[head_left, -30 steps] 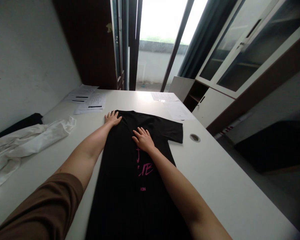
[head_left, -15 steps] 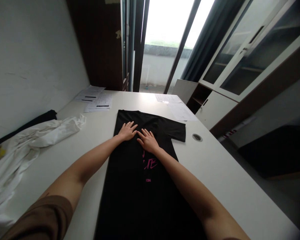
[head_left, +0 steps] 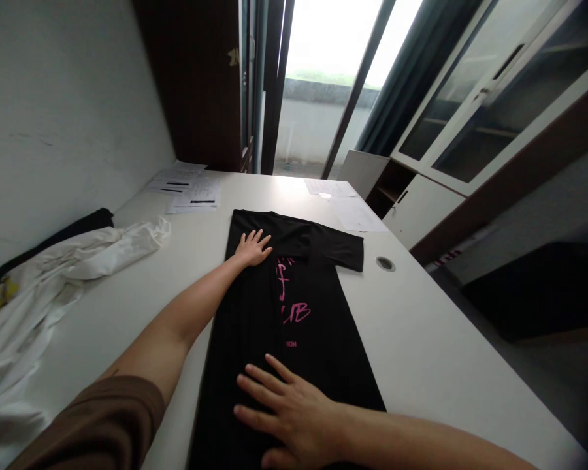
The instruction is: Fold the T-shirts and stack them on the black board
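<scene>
A black T-shirt (head_left: 323,313) with pink lettering lies on the white table (head_left: 421,365), one side folded lengthwise over the print and one short sleeve stretching out to the right. My left hand (head_left: 253,249) rests flat on the folded part near the shoulder, fingers spread. Closer to me, my right hand (head_left: 294,411) is over the lower body of the shirt with its fingers apart; whether it touches the cloth I cannot tell. Neither hand grips anything. My right forearm hides part of the shirt's near end.
White crumpled clothing (head_left: 68,281) lies along the left wall beside a dark cloth (head_left: 78,228). Papers (head_left: 196,196) are at the far left corner, and more sheets (head_left: 357,214) at the far right. A round cable hole (head_left: 385,264) sits near the right edge.
My right hand has moved from beside my left hand down toward me over the shirt, uncovering more pink lettering. My left hand stays near the shoulder.
</scene>
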Available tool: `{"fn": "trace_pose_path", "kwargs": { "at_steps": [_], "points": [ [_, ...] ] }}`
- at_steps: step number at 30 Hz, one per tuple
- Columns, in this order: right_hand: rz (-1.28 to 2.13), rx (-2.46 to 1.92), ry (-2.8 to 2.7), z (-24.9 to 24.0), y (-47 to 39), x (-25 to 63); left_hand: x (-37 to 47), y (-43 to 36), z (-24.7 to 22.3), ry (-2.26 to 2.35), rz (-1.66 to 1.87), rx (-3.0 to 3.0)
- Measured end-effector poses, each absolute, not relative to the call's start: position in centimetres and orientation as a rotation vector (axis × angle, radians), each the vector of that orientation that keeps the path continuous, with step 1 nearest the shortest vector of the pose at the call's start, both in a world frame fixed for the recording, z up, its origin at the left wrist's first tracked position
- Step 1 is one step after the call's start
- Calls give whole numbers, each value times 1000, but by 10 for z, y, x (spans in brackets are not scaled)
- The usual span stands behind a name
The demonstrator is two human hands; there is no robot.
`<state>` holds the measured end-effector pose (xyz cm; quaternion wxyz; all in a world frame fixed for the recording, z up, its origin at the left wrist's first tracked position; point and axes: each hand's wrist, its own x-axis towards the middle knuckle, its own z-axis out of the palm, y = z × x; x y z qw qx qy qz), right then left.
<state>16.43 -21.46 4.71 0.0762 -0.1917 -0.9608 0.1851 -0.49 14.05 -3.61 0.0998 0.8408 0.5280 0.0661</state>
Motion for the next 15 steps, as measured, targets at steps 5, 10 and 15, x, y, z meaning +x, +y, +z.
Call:
{"fn": "trace_pose_path", "kwargs": {
  "at_steps": [5,10,15],
  "points": [
    [282,-213,-2929,45,-231,158,-6,137,-37,1594,259,2509],
    [95,-210,-2941,41,-239,145,-8,130,-32,1624,292,2532],
    [39,-289,-2923,39,-249,130,-9,120,-23,1624,234,2506]
  ]
}}
